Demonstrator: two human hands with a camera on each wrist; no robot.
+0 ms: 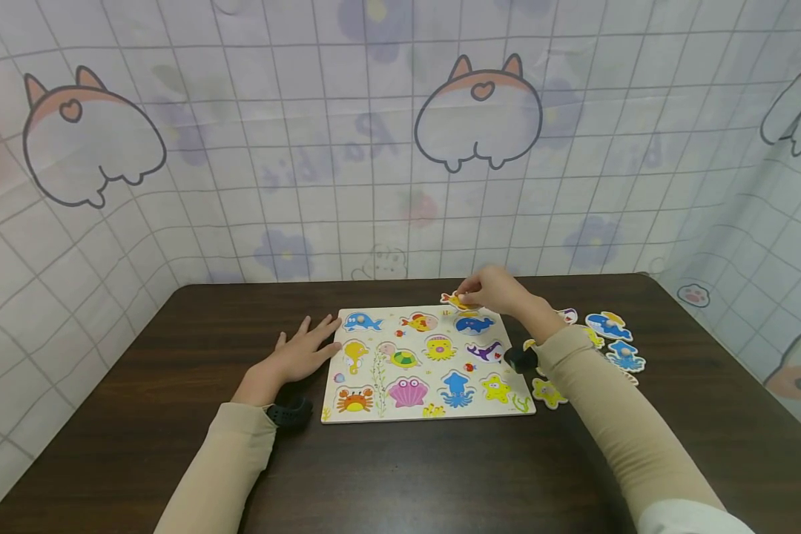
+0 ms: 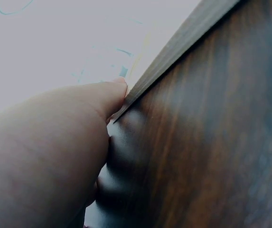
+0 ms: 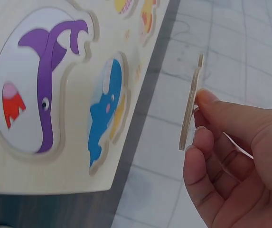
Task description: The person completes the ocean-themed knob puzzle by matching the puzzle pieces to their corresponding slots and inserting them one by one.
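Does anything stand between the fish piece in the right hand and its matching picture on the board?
Nothing visible does. The right hand pinches the fish piece near the far edge of the board, where the fish picture lies uncovered. The left hand touches the left edge.

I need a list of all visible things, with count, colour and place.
Grid-patterned backdrop: 1, white, in background
Wooden table: 1, dark brown, centre
Rectangular wooden sea-animal puzzle board: 1, pale, on table
Fish-shaped wooden piece: 1, yellow and red, near board's far edge
Squid-shaped piece: 1, blue, right of board
Star-shaped piece: 1, yellow, right of board
Other pieces: count unclear, mixed colours, right of board
Wrist devices: 2, black, on wrists
Sleeves: 2, beige, on arms
Left hand: 1, bare, at board's left edge
Right hand: 1, bare, pinching fish-shaped piece
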